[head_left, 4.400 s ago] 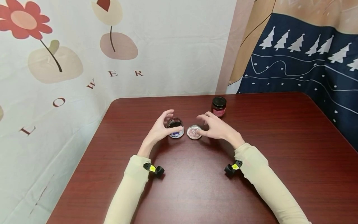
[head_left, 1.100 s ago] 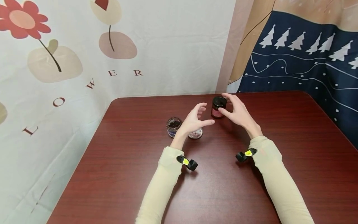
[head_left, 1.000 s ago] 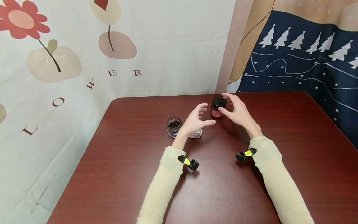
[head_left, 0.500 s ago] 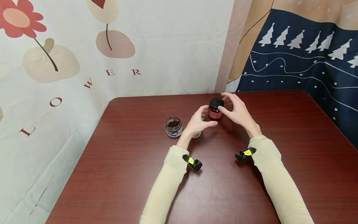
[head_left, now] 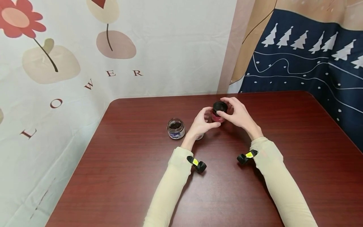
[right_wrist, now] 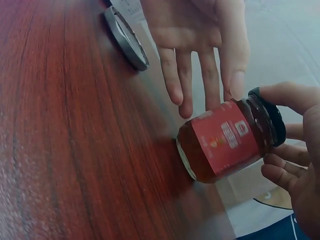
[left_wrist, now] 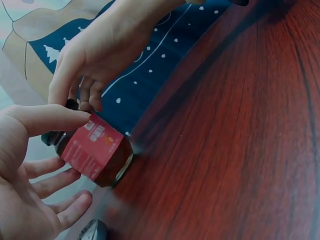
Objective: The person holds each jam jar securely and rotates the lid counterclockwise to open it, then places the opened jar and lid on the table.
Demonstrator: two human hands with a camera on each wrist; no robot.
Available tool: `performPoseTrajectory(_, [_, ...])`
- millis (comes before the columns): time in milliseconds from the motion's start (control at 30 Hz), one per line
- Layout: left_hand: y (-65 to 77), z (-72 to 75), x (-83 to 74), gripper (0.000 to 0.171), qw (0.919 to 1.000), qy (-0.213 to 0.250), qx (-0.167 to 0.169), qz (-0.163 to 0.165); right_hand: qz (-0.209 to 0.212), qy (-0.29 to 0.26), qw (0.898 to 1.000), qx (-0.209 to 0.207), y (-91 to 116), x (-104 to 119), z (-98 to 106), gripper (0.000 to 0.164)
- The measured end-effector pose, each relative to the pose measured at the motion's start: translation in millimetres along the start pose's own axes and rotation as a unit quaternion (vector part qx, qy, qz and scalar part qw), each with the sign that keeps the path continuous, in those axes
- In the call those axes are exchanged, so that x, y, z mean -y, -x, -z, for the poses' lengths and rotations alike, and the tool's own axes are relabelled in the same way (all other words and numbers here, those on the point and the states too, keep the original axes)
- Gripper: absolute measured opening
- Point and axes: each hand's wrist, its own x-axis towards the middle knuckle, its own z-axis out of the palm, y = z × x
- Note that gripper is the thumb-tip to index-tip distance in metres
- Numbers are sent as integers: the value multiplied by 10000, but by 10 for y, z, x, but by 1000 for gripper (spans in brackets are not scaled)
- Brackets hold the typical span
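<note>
In the head view a small glass jar with a red label (head_left: 217, 118) and a black lid (head_left: 220, 107) stands between both hands near the table's far side. My left hand (head_left: 200, 123) has its thumb and first fingers about the jar's body; in the left wrist view the thumb tip overlaps the label (left_wrist: 95, 145). From the other side my right hand (head_left: 239, 115) grips the lid, thumb in front and fingers behind, as the right wrist view shows. The lid (right_wrist: 270, 117) sits on the jar's neck. The left hand's other fingers are spread apart from the glass.
An open jar with a blue and white label (head_left: 175, 129) stands left of my left hand. Its loose metal lid (head_left: 200, 136) lies on the dark red table (head_left: 221, 189), mostly hidden by the left wrist. Printed cloths (head_left: 175, 47) hang behind the table.
Both hands have left the open jar and loose lid and come to the red-labelled jar. That jar has shifted slightly left and nearer. The left hand has moved right, and the right fingers have closed on the lid.
</note>
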Motion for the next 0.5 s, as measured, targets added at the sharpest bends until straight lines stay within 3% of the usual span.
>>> performPoseTrajectory(133, [-16,-27,13,70,9997,192,108,-65,-55,23,9999,106,-4,15,-13,57])
performPoseTrajectory(500, [-49,-106,55,67,9998,144,104,-18,-102,-23,9994,315,7,25,-22,59])
